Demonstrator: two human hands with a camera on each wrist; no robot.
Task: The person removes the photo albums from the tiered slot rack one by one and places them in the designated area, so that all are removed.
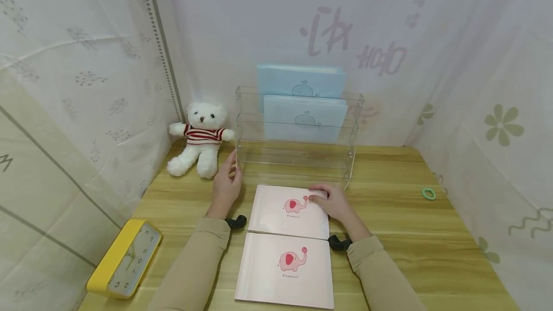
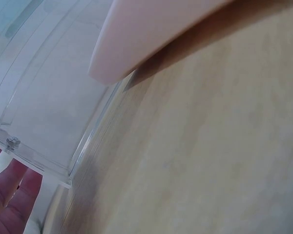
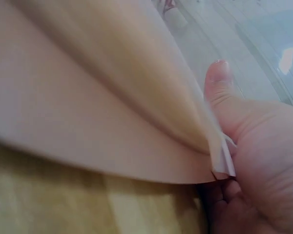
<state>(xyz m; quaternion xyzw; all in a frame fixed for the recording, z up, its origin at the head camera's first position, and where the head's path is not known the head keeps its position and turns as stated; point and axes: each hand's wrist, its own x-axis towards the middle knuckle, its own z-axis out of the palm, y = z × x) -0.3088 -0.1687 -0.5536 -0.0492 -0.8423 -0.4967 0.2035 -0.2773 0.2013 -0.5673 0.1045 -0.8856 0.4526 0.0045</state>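
Note:
My right hand (image 1: 334, 204) grips the right edge of a pink elephant folder (image 1: 276, 215), thumb on top and fingers underneath. In the right wrist view the folder (image 3: 112, 141) bows open at its layers beside the thumb. Its corner (image 2: 117, 58) is raised off the wood in the left wrist view, near the clear rack's base. A second pink elephant folder (image 1: 263, 272) lies nearer me, edge to edge with the first in the head view. My left hand (image 1: 226, 184) rests against the left side of the clear tiered rack (image 1: 298, 153), fingers extended along the outside of its panel.
Two light-blue whale folders (image 1: 281, 80) stand in the rack's rear tiers. A white teddy bear (image 1: 203, 136) in a striped sweater sits left of the rack. A yellow clock (image 1: 114, 253) stands at the front left, and a green ring (image 1: 428, 194) lies at the right.

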